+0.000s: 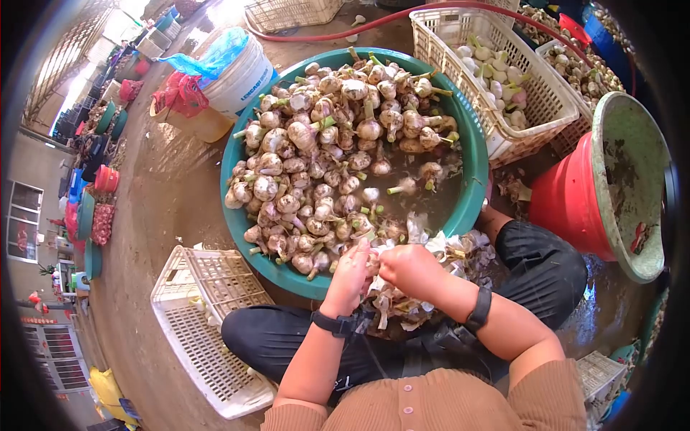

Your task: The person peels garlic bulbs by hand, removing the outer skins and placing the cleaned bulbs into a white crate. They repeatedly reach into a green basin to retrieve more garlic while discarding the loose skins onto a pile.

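Observation:
Both hands meet over the near rim of a wide green tub heaped with garlic bulbs, many still dirty and with cut stems. My left hand is wrapped round a garlic bulb, mostly hidden between the hands. Against the same bulb, my right hand is closed with its fingertips pressed together; whatever they pinch is too small to make out. Peeled papery skins lie heaped below the hands, over the lap and beside the tub.
A white crate stands at the left knee. Another crate holds cleaner garlic at the upper right, near a red bucket with a green basin on it. A white bucket and a red hose lie beyond.

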A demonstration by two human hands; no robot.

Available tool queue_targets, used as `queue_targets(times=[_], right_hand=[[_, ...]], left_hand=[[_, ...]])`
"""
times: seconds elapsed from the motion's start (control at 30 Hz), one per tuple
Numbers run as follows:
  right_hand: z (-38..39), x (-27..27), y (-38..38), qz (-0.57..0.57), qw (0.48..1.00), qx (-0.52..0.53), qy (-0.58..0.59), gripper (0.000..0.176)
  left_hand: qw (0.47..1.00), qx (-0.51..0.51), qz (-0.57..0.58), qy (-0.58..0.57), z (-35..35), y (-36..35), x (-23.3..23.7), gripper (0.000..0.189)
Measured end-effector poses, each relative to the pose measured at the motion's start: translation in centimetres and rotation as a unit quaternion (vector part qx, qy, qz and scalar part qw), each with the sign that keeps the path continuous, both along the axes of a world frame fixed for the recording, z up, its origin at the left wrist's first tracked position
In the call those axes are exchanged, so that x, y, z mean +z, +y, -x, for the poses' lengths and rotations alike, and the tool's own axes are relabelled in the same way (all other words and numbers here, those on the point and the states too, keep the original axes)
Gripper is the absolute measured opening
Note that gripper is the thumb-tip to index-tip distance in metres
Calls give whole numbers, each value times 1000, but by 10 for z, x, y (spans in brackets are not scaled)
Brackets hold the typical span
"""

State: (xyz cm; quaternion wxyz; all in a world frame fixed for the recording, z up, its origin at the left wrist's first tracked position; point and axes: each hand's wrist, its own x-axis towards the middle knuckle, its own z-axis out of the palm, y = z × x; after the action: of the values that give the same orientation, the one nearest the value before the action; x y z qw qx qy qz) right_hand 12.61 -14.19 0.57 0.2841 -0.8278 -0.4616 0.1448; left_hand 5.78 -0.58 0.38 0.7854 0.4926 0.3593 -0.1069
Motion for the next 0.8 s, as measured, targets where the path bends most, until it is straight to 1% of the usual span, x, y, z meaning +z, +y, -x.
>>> queue_targets(times=[0.03,0.07,0.1,0.13,0.17,0.2,0.23,0.27,0.3,0.33,0.37,0.4,0.43,0.47,0.5,0.53,0.57,0.6,0.63,0.67,0.7,0.73,0.77,0.8], right_hand=[[-4,-5,0,-32,979,-74,187,10],[-4,-15,0,-30,979,-76,188,10],[-5,-22,1,-89,885,-164,426,13],[-4,-26,1,-143,725,-241,630,15],[0,-29,2,-190,725,-275,602,19],[6,-28,2,-190,724,-277,603,19],[13,-29,1,-203,847,-251,422,20],[17,-30,0,-204,929,-213,222,21],[17,-30,-1,-191,927,-218,237,20],[14,-34,-2,-191,927,-220,237,20],[8,-40,-2,-201,809,-266,485,18],[2,-39,-2,-197,628,-292,694,16],[-3,-33,-2,-176,590,-307,726,14],[-3,-27,-1,-178,590,-307,725,14],[-3,-22,0,-193,605,-314,706,15],[-1,-19,1,-206,619,-320,687,16],[1,-17,1,-239,617,-271,699,18],[5,-18,1,-238,617,-272,699,18],[11,-19,3,-286,627,-256,677,20],[16,-20,4,-335,637,-239,652,23],[23,-20,-4,-342,691,-180,611,26],[25,-20,-7,-343,691,-179,610,26],[25,-18,-12,-378,648,-201,630,25],[27,-13,-15,-410,601,-224,648,25]], left_hand=[[1000,-1,1,-1,0,0,-2,29],[999,-15,-19,-44,2,0,-6,26],[995,-28,-39,-88,4,1,-10,26],[995,-28,-38,-88,3,2,-15,26],[974,-72,-157,-149,3,3,-20,27],[933,-114,-273,-206,3,5,-20,33],[966,-130,-163,-152,4,10,-18,44],[966,-132,-161,-150,6,10,-16,44],[936,-161,-260,-171,7,8,-9,45],[895,-188,-357,-193,8,6,-3,47],[926,-149,-302,-173,9,3,0,46],[925,-151,-302,-173,10,3,3,46],[859,-183,-406,-255,10,6,5,44],[772,-209,-501,-331,10,8,7,42],[771,-210,-501,-332,9,7,6,42],[753,-199,-528,-338,10,5,4,36],[736,-188,-553,-343,11,3,0,30],[716,-176,-578,-348,12,1,-4,25],[823,-117,-461,-310,16,0,-6,22],[822,-117,-462,-311,15,0,-6,22],[943,44,-208,-258,12,-1,-3,23],[961,201,71,-175,10,-1,-2,25],[942,169,180,-227,12,-3,-8,35],[941,172,182,-226,12,-9,-12,35]])
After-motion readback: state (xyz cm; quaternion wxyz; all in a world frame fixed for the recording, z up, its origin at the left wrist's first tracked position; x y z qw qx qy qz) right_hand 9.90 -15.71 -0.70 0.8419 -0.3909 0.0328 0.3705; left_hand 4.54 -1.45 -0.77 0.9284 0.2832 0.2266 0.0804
